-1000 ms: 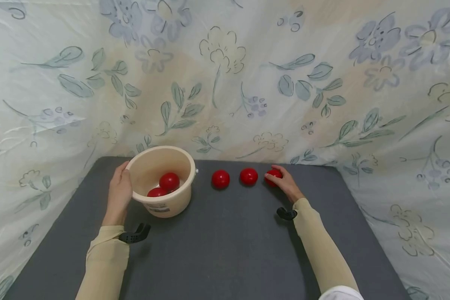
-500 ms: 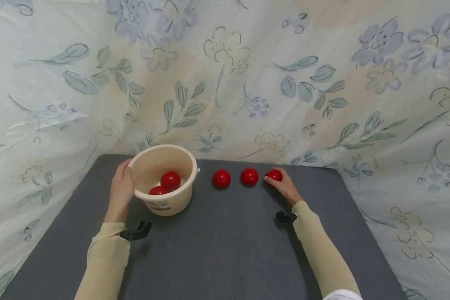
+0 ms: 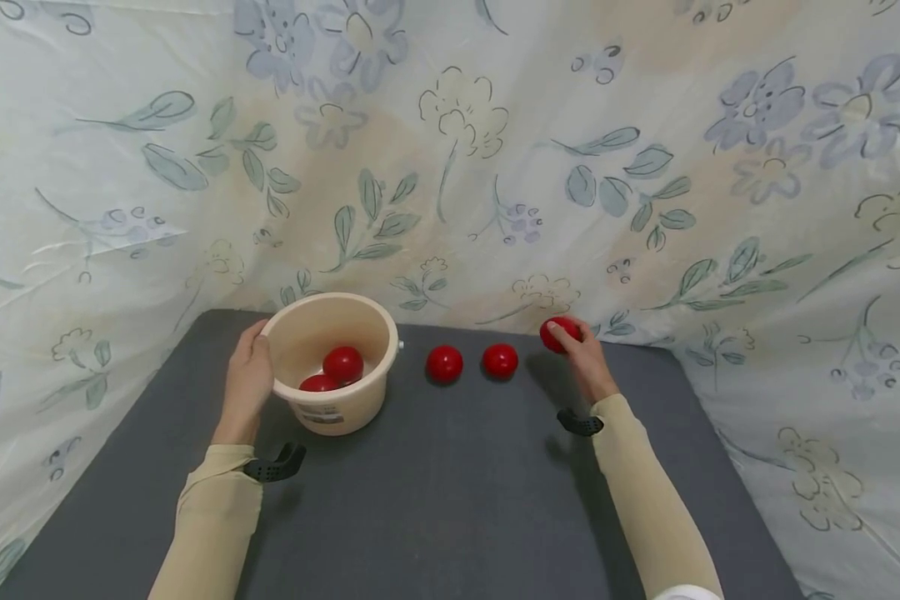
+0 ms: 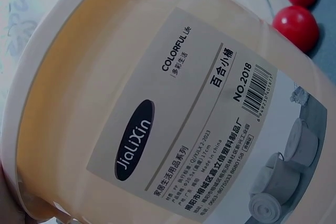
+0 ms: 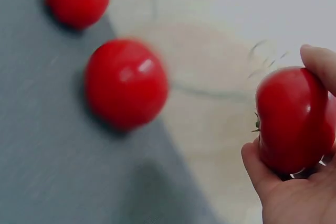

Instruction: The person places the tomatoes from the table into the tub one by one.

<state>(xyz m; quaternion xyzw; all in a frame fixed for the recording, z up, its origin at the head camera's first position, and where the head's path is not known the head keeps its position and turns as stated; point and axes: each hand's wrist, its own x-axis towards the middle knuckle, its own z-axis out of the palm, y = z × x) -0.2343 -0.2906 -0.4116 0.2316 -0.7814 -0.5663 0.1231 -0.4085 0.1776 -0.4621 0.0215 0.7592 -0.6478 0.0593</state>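
My left hand [image 3: 246, 379] grips the rim of a cream plastic bucket [image 3: 352, 410] at the table's left, thumb over the edge. The bucket tilts toward me, and two red tomatoes [image 3: 342, 365] lie inside it. Its printed label [image 4: 178, 119] fills much of the left wrist view. At the right, my right hand [image 3: 587, 358] holds another tomato [image 5: 291, 119] raised above the table, thumb and fingers round it; a small green stem shows on its side. Two more tomatoes, one [image 3: 445, 365] nearer the bucket and one [image 3: 500, 362] nearer the right hand, sit on the table between.
The dark grey table [image 3: 450, 500] ends at the back against a hanging floral sheet [image 3: 457, 167], which also closes off both sides. Black wrist straps [image 3: 276, 463] sit on both forearms.
My right hand has taken hold of the rightmost tomato and lifted it off the table. The left hand keeps its hold on the bucket; the head view has shifted slightly.
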